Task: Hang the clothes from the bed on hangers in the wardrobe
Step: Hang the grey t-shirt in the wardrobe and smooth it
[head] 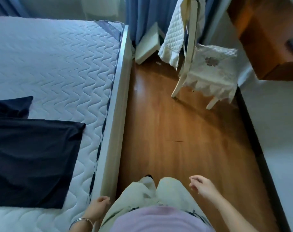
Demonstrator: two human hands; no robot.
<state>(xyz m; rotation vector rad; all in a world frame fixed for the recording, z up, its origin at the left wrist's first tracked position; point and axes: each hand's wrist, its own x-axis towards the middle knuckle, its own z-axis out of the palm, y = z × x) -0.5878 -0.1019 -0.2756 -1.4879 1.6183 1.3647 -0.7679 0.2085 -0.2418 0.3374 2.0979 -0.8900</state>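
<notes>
Clothes first: from my remote seat I see a dark navy garment [33, 161] spread flat on the bed [58, 64], near the mattress edge on the side closest to me. A second dark piece [12, 106] lies just beyond it, at the left border of the view; I cannot tell whether the two are joined. Both rest on the bare quilted mattress with its wavy stitching.

My left hand [99, 205] hangs low beside the white bed frame [115, 114], right at its near end. Its fingers are loosely curled and grasp nothing; I cannot tell whether they touch the frame. A thin bracelet [82, 221] sits on that wrist. My right hand [202, 186] hovers over the wooden floor [175, 131], well apart from the bed, fingers relaxed and slightly bent, with nothing in them.

Between the hands I see pale trousers [169, 186] and a lilac top [159, 218].

Farther off, a white chair [191, 47] stands on the floor with a quilted cover draped over its back and a frilled cushion [212, 69] on its seat. Blue curtains [142, 19] hang behind it, and a white board [147, 44] leans at their foot. Brown wooden furniture [262, 39] fills the upper right corner.
</notes>
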